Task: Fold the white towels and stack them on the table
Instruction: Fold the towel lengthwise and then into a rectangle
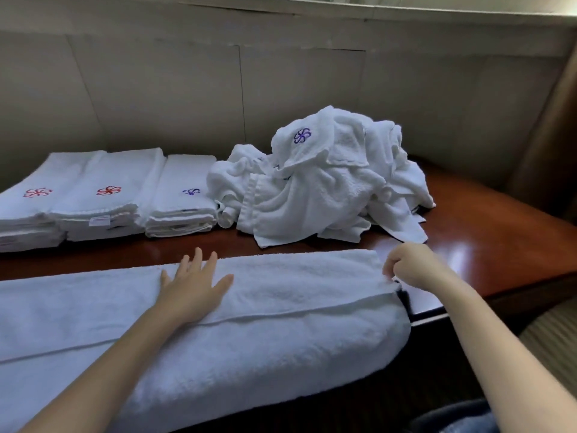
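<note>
Hands at work on a long white towel (pixel 281 307) laid along the near edge of the counter (pixel 487 232).
Left hand (pixel 193 282) lies flat, fingers spread, on the towel's folded-over upper layer near its middle. Right hand (pixel 412 265) has its fingers curled, pinching the towel's right end at the far corner. The towel's near part drapes over the counter's front edge (a fold line runs along its length). Behind it, three stacks of folded towels (pixel 103 201) sit in a row at the far left, two showing red emblems (pixel 108 190). Just beside them on the right is a loose heap of unfolded towels (pixel 327 189), with a purple emblem (pixel 302 135) near its top.
</note>
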`<state>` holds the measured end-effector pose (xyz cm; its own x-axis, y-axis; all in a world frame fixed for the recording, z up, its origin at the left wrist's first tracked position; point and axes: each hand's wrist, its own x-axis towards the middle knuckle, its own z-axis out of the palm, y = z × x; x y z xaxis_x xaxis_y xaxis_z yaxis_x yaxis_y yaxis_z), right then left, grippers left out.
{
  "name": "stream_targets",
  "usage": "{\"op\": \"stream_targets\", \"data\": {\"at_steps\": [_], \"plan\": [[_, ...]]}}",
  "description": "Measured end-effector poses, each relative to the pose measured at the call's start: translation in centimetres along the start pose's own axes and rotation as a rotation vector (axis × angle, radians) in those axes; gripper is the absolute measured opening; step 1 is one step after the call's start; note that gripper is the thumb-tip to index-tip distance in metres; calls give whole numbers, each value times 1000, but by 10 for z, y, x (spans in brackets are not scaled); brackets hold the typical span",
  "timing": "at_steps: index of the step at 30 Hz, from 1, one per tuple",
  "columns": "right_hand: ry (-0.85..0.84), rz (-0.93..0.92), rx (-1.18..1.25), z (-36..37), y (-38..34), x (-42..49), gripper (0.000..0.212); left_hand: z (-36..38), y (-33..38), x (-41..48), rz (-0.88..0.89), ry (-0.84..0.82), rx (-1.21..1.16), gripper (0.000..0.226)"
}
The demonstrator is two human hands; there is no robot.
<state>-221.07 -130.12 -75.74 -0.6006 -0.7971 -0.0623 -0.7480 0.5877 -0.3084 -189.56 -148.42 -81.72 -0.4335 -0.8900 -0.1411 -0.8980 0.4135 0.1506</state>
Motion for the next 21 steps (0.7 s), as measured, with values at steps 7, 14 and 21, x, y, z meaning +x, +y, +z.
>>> {"op": "stream_targets", "data": {"at_steps": [7,14,21], "plan": [[6,-295,-1,73,-76,-21,56,10,15,-30,110,10,45,76],[-107,-388,-193,101,-91,6,61,5,-6,-11,66,31,33,72],[-104,-418,-193,95,-97,31,55,-8,-46,-4,122,1,26,61]]}}
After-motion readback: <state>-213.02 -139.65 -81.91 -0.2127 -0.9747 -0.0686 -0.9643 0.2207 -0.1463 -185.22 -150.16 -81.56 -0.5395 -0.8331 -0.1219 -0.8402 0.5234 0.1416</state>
